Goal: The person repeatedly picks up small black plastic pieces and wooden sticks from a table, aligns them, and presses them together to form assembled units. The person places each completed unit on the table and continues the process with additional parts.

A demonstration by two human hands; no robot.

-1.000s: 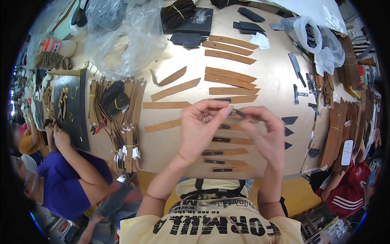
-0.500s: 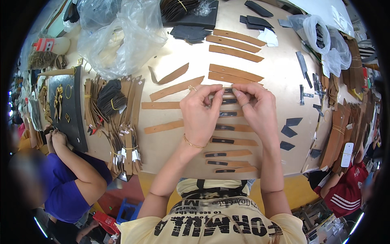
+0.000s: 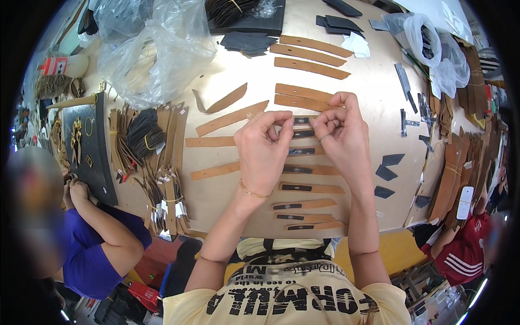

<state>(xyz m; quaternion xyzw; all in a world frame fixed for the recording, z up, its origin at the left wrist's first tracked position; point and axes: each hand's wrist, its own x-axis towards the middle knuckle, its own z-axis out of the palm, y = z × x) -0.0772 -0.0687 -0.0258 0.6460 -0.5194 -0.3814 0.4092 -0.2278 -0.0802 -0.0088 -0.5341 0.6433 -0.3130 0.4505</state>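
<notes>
Near the middle of the table, my left hand (image 3: 264,149) closes its thumb and fingers on the left end of a brown leather strap. A black patch (image 3: 301,120) lies on that strap. On the other side, my right hand (image 3: 345,142) is closed with thumb and fingertips at the strap's right part, its index finger raised; the exact contact is partly hidden. Below them, several brown straps with black patches (image 3: 323,188) lie in a column toward the table's near edge. Plain brown straps (image 3: 309,69) with slots lie beyond my hands, and others (image 3: 215,170) to the left.
Strap bundles (image 3: 168,162) lie left, with more (image 3: 450,176) at right. A plastic bag (image 3: 157,59) and black pieces (image 3: 246,42) are at the back. Black scraps (image 3: 385,172) lie right of my forearm. A person in purple (image 3: 103,249) works at left, another in dark red (image 3: 463,249) at right.
My right hand has shifted slightly, its index finger lifting away from the patch, so more of the patch shows. My left hand stays almost in place on the strap.
</notes>
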